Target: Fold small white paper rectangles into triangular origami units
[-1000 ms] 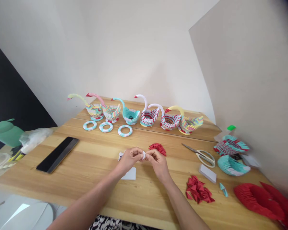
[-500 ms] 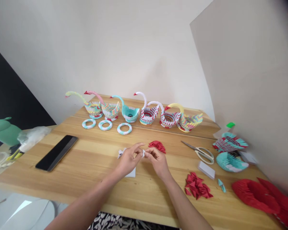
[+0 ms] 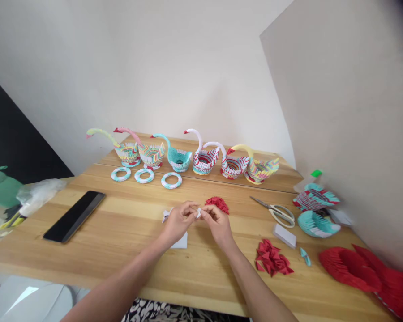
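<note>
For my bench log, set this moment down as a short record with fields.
left hand: left hand pinching a small white paper piece
right hand: right hand pinching the same piece
beside left hand: flat white paper, partly hidden
beyond right hand: red folded-paper cluster
back row: six paper swans
before the row: three turquoise-and-white rings
table left: smartphone
table right: scissors, white block, loose red paper pieces

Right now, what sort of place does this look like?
Probably a papercraft work table: six swan-shaped baskets line its back, scissors lie to the right, and the left hand and right hand pinch a small white folded piece.
</note>
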### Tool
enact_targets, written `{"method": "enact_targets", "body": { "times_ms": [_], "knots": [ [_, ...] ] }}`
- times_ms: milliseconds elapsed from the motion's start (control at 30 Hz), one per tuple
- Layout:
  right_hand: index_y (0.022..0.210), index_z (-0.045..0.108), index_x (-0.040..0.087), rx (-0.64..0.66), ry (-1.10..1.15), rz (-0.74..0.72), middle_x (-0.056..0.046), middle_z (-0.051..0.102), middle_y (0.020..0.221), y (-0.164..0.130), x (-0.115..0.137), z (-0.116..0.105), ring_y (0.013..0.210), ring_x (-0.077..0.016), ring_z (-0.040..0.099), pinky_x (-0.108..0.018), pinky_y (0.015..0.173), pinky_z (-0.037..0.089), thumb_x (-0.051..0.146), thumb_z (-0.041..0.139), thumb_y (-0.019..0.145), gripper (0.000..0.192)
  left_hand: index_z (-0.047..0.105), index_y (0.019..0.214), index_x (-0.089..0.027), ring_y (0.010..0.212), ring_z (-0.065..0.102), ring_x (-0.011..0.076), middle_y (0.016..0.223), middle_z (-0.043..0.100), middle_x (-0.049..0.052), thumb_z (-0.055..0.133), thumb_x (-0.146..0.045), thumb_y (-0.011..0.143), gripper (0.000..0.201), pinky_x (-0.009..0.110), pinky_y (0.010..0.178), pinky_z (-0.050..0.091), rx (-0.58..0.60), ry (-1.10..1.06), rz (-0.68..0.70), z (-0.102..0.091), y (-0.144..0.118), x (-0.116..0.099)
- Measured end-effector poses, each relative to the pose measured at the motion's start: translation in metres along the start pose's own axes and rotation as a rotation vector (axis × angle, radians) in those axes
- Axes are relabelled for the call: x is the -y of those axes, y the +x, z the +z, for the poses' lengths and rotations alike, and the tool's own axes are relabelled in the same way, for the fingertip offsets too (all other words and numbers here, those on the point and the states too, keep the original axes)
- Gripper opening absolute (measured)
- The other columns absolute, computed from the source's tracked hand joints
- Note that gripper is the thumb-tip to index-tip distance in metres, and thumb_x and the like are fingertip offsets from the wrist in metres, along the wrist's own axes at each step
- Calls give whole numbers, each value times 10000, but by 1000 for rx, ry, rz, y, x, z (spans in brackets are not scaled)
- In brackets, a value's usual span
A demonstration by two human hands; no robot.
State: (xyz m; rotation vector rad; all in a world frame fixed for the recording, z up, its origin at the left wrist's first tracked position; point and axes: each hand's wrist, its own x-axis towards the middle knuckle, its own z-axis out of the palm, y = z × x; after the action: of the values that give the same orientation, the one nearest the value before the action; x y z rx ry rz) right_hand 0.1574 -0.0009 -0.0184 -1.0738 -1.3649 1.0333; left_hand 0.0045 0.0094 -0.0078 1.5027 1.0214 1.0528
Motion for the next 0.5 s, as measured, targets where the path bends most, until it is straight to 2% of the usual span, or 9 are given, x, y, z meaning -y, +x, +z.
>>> {"method": "enact_targets", "body": {
  "times_ms": [167, 333, 500],
  "knots": [
    [805, 628, 186, 20, 29, 9, -15, 647, 738, 0, 0, -2, 704, -158, 601, -281, 699, 475, 357, 603, 827, 174, 573, 1062, -152, 700, 628, 147, 730, 667, 20, 557, -275, 813, 278, 259, 693, 483, -14, -83, 1, -1, -1, -3],
    [869, 615, 185, 24, 42, 39, -18, 636, 759, -1, -2, -5, 700, -155, 583, -277, 683, 468, 362, 620, 814, 186, 636, 751, -132, 701, 589, 140, 733, 652, 38, 584, -300, 801, 183, 243, 682, 466, -22, -91, 2, -1, 2, -1],
    [816, 632, 176, 57, 9, 27, -18, 636, 735, -1, -1, -7, 689, -147, 574, -268, 670, 451, 346, 617, 822, 171, 634, 723, -141, 685, 581, 137, 709, 649, 25, 568, -324, 819, 217, 230, 664, 445, -10, -42, 15, -2, 1, -2]
  ]
}}
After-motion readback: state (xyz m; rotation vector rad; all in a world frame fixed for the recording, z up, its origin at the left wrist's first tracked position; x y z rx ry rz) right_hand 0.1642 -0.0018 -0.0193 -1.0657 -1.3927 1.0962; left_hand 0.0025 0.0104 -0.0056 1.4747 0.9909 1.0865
